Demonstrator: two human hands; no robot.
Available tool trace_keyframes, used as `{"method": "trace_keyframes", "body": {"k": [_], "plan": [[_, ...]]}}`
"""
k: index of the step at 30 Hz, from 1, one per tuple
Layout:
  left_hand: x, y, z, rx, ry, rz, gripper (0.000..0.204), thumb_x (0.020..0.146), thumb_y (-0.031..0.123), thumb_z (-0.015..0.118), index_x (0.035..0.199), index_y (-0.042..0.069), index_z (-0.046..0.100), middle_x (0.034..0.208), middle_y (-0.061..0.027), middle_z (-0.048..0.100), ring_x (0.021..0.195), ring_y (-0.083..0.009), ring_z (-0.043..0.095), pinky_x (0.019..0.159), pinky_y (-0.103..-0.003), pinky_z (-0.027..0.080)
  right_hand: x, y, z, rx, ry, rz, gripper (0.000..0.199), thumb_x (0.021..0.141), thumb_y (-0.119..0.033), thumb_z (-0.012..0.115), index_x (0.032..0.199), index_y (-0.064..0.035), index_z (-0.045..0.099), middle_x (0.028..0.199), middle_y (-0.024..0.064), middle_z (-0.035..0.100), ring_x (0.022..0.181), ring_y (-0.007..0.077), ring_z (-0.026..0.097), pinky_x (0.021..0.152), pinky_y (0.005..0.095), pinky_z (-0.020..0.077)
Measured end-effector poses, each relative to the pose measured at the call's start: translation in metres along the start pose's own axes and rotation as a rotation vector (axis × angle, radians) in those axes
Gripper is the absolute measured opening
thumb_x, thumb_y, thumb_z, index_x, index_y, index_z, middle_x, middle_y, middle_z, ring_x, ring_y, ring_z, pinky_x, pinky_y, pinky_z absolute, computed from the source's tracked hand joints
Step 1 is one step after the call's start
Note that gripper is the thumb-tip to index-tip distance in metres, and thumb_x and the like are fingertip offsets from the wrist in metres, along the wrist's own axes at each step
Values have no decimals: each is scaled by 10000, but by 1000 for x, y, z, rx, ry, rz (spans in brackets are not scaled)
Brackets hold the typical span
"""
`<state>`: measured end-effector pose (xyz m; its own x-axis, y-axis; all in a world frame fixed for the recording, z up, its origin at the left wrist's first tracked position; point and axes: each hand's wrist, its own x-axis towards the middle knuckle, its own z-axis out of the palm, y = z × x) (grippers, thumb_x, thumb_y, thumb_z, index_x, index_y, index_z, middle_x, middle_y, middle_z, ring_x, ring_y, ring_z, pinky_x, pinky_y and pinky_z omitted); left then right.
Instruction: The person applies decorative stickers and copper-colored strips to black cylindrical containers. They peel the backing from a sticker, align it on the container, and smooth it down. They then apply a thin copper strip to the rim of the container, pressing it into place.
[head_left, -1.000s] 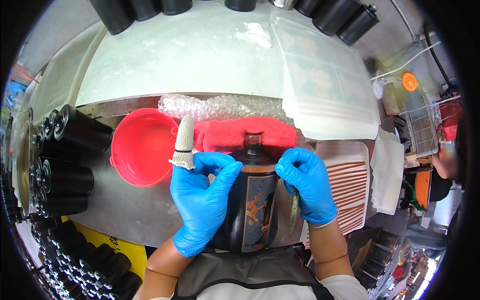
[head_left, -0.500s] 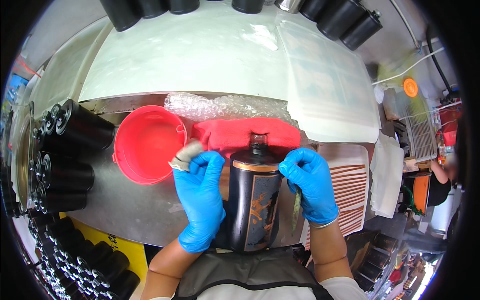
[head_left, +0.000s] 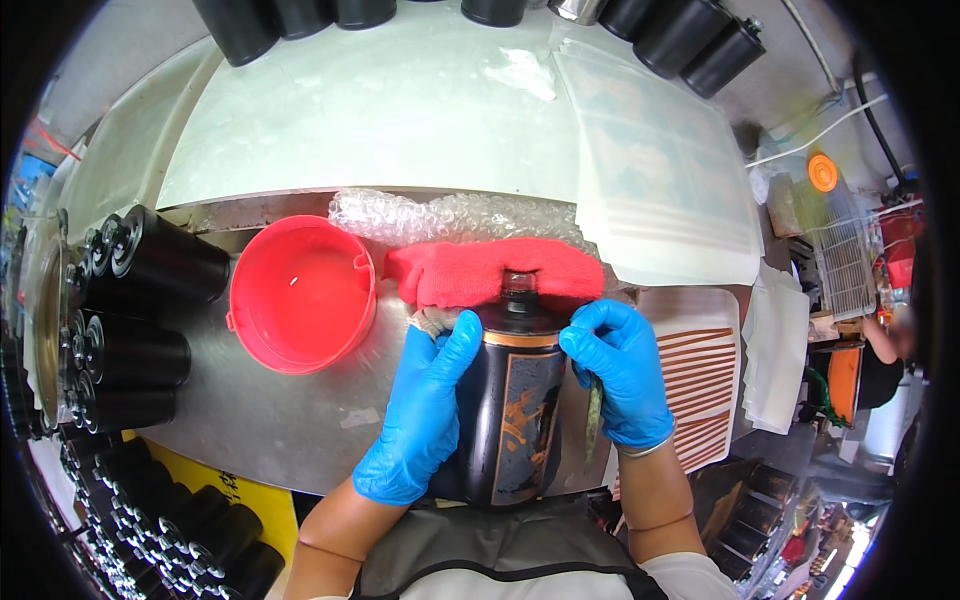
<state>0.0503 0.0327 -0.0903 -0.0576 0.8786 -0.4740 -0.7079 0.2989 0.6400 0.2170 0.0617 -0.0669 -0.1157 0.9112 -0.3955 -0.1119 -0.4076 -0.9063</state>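
A black bottle (head_left: 515, 425) with a copper band, a framed orange design and a clear neck stands in front of me, its neck against a folded red towel (head_left: 460, 270). My left hand (head_left: 425, 415), in a blue glove, is closed around a beige cloth (head_left: 432, 320), its thumb at the bottle's left shoulder. My right hand (head_left: 622, 370), also gloved, pinches beside the bottle's right shoulder. From that grip hangs a narrow, greenish, stick-like tool (head_left: 593, 410); its tip at the bottle is hidden by the fingers.
A red bucket (head_left: 300, 295) with liquid sits left on the metal table (head_left: 250, 410). Further left are several black bottles (head_left: 140, 345). Bubble wrap (head_left: 455, 215) lies behind the towel. A white tray with brown strips (head_left: 690, 375) and paper sheets (head_left: 775, 350) lie right.
My left hand has moved right and down with the cloth, from near the bucket onto the bottle's left side. My right hand has barely moved.
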Motion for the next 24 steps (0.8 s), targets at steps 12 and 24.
{"method": "trace_keyframes", "body": {"k": [12,24], "plan": [[-58,-2,23,1586,-82,779,881,722,130,713,1406,-43,186,1262,-289,348,1125,-391,441,904,-387,421,6,-11,-12,-149,-93,-70,107,790,-97,708,787,-22,631,767,37,625,726,96,591,665,233,489],[-38,-19,11,633,-231,278,931,727,64,731,1377,-51,74,1167,-199,486,1046,-263,565,858,-351,492,2,-2,-11,-69,-99,-187,98,792,-96,705,816,-16,653,782,20,635,732,70,573,672,216,471]]}}
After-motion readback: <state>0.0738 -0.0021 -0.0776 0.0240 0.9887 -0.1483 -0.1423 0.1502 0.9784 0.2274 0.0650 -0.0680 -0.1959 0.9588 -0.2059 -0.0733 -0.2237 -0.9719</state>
